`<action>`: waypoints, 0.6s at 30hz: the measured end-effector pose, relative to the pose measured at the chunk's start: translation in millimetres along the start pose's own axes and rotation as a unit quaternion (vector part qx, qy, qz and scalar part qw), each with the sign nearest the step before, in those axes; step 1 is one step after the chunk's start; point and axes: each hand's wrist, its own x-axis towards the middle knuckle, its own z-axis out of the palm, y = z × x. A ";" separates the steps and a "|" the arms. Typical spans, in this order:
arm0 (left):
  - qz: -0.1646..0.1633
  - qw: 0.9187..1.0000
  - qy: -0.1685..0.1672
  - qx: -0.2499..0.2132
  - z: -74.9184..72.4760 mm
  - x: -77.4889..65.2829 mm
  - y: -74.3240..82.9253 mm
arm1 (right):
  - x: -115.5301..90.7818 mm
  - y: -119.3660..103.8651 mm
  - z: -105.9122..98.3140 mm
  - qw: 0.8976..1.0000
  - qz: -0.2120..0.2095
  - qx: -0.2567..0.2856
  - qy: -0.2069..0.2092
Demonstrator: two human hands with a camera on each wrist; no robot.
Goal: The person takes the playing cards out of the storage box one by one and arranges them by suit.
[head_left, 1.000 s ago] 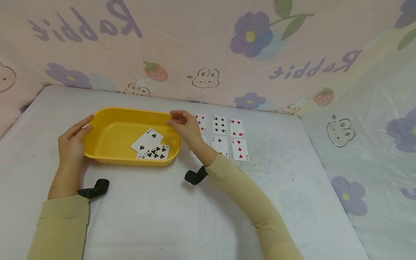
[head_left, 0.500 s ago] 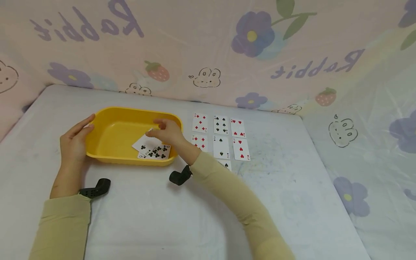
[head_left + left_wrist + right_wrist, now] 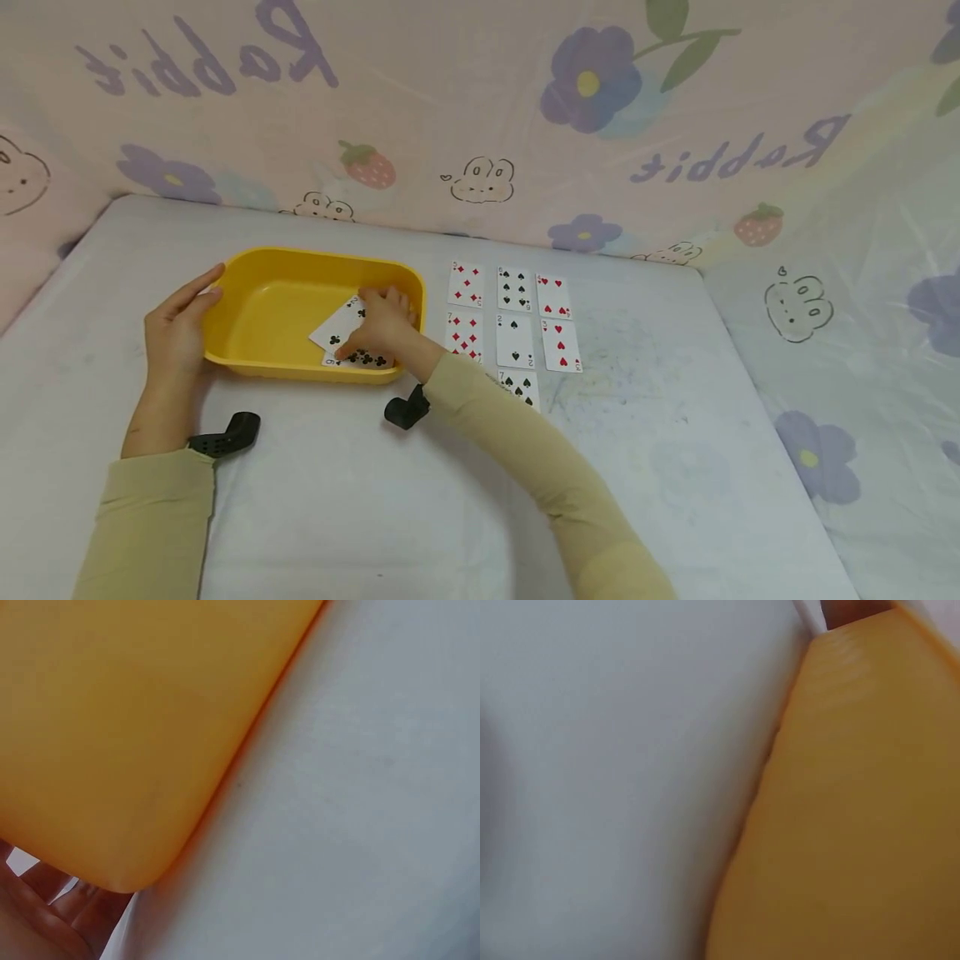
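The left hand (image 3: 176, 333) holds the left end of a yellow plastic tub (image 3: 247, 364), its thumb at the rim and its fingers along the outer wall. Inside the tub's right end lie overlapping playing cards: a two of clubs (image 3: 335, 329) and another club card (image 3: 363, 360) under it. Over them reaches the right hand (image 3: 386, 325), thumb and fingers spread apart and partly covering both cards. Whether its fingertips touch a card is hard to tell. In the left wrist view, fingers (image 3: 82, 911) show beneath the tub's corner (image 3: 142, 825). The right wrist view shows mostly the tub's outer wall (image 3: 847, 795).
Right of the tub, face-up cards lie in rows, among them a five of diamonds (image 3: 467, 285), a two of spades (image 3: 514, 342) and a three of hearts (image 3: 562, 347). A seven of spades (image 3: 521, 385) is partly behind the right sleeve (image 3: 510, 433). Patterned cloth hangs behind the table (image 3: 337, 517).
The right hand has moved left and down from the tub's right rim onto the cards inside. The seven of spades has come into view. The left hand has stayed at the tub.
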 end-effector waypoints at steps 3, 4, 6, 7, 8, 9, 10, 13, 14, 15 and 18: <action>-0.002 1.000 0.000 -0.012 0.4 0.6 -0.3 | -1.1 -1.7 1.0 1.000 0.017 -0.008 0.009; -0.001 1.000 0.000 -0.011 0.6 0.7 -0.5 | -1.7 -2.3 1.2 1.000 0.022 -0.009 0.011; -0.002 1.000 -0.001 -0.013 0.6 0.7 -0.5 | -2.7 -3.0 1.2 0.999 0.028 0.000 0.017; -0.002 1.000 0.000 -0.008 0.7 0.6 -0.4 | -3.1 -3.0 1.2 0.999 0.030 0.005 0.020; -0.002 1.000 0.001 -0.002 0.7 0.4 -0.3 | -3.2 -3.0 1.1 0.999 0.029 0.011 0.023; -0.004 1.000 0.001 -0.001 0.7 0.3 -0.2 | -3.4 -3.0 0.8 0.999 0.026 0.014 0.028; -0.007 1.000 0.000 -0.001 0.7 0.0 0.1 | -3.4 -2.7 0.5 0.999 0.019 0.021 0.037; -0.011 1.000 -0.002 0.002 0.7 -0.7 0.7 | -3.3 -1.4 -1.3 0.996 -0.009 0.064 0.067; -0.011 1.000 -0.002 0.002 0.7 -0.8 0.7 | -3.4 -1.0 -2.1 0.993 -0.019 0.087 0.077; -0.011 1.000 -0.003 -0.001 0.7 -0.8 0.8 | -3.6 -0.4 -2.9 0.990 -0.029 0.111 0.088; -0.010 1.000 -0.007 -0.011 0.7 -0.6 0.9 | -4.7 1.4 -5.3 0.974 -0.052 0.191 0.107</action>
